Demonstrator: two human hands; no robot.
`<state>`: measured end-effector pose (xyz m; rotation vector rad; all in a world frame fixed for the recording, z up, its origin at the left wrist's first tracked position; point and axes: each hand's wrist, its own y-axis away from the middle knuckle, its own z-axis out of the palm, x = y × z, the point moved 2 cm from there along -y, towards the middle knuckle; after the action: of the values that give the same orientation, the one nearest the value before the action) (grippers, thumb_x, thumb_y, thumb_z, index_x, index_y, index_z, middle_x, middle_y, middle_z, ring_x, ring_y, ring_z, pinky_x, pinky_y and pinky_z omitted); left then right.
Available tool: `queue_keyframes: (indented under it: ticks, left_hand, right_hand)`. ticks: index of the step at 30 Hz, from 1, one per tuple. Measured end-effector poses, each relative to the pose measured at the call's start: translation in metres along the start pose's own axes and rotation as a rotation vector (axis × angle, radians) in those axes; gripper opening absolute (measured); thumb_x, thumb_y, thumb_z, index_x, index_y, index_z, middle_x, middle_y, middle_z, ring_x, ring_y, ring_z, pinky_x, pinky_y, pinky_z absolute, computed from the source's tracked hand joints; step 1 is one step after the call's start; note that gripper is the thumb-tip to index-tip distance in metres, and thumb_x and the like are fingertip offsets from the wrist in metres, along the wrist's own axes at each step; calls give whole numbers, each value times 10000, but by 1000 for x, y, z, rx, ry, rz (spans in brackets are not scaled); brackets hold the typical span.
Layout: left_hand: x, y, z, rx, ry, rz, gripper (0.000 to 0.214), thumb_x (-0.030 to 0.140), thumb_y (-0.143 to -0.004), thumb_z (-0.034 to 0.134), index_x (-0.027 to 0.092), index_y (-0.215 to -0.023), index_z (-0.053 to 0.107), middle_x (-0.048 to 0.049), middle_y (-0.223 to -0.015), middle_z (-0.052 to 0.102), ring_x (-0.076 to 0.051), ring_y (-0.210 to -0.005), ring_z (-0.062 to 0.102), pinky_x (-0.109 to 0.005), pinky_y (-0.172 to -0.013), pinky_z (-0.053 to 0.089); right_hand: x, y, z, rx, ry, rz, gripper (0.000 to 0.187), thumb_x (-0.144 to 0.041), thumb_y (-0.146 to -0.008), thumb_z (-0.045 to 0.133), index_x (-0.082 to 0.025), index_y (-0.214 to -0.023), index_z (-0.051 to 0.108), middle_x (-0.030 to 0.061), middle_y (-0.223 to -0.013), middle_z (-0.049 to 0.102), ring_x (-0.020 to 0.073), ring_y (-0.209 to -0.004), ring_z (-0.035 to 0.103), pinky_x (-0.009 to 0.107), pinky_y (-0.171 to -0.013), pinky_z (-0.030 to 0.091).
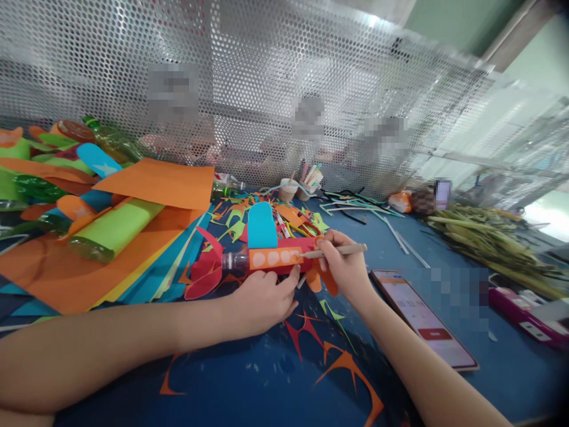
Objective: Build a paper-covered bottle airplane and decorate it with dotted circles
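Note:
A bottle craft shaped like a plane (267, 258) lies on the blue table (267, 379). It is wrapped in red paper, with an orange strip of pale dots, a blue wing on top and red propeller blades at the cap end. My left hand (262, 299) is closed on its near side and steadies it. My right hand (344, 267) pinches a thin pen-like stick (335, 251) whose tip touches the orange strip.
Orange, green and blue paper sheets and wrapped bottles (115, 228) pile up on the left. Paper scraps (338, 350) lie near my arms. A phone (422, 320) lies right of my wrist, green stalks (484, 237) further right, cups of sticks (297, 187) by a perforated metal screen (267, 77).

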<state>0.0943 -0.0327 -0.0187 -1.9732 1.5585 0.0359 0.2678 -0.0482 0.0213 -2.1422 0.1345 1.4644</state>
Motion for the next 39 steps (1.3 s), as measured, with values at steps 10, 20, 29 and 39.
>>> queue_keyframes:
  ticks: [10,20,29,39]
  left_hand:
    - [0,0,0,1,-13,3,388,331,-953,338,138,-1154,608,-132,-1292,540,-165,-613,573,-325,-459,420]
    - [0,0,1,2,-6,-1,389,340,-953,341,141,-1155,608,-126,-1300,536,-166,-615,575,-330,-462,425]
    - [0,0,0,9,-9,1,386,333,-950,348,131,-1122,628,-122,-1291,546,-172,-606,579,-336,-447,418]
    - [0,0,-1,1,-6,-8,414,343,-947,358,100,-1191,589,-136,-1296,542,-171,-617,582,-331,-463,417]
  right_hand:
    - [-3,-1,0,5,17,17,259,-182,-749,516,-226,-516,412,-77,-336,432,98,-352,377,236,-420,300]
    - [-1,-2,-1,19,20,13,256,-178,-743,509,-226,-510,415,-74,-335,431,97,-350,368,233,-407,289]
    - [-3,-2,-1,29,8,11,251,-179,-747,508,-221,-516,417,-79,-337,436,89,-354,369,224,-418,295]
    - [-3,-2,-1,41,6,1,265,-182,-745,506,-224,-502,409,-76,-333,433,94,-349,373,233,-419,293]
